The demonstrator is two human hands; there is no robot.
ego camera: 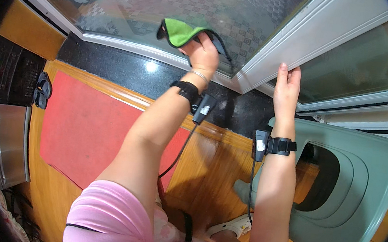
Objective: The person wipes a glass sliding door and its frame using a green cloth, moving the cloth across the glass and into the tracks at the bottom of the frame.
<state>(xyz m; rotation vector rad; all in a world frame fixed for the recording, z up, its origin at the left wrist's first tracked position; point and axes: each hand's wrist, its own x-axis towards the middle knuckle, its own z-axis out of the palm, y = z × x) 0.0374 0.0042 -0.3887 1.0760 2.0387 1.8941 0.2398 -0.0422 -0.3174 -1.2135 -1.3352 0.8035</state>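
My left hand (202, 54) holds a green cloth with a dark border (180, 32) against or just before the lower part of a patterned glass door panel (149, 6); the cloth is bunched, its grey-blue underside partly showing. On the right, my right hand (288, 85) rests at the edge of the white door frame (291, 42), thumb on the near side and the other fingers partly hidden behind it. It holds no loose thing that I can see. Both wrists bear black straps with small cabled devices.
Below the glass runs a black stone sill (115, 63). A red mat (87, 127) lies on the wood floor. The green-grey plastic housing with a large opening (352, 166) stands close to my right forearm. Dark slippers (43, 89) and a metal-fronted appliance (10, 144) are at left.
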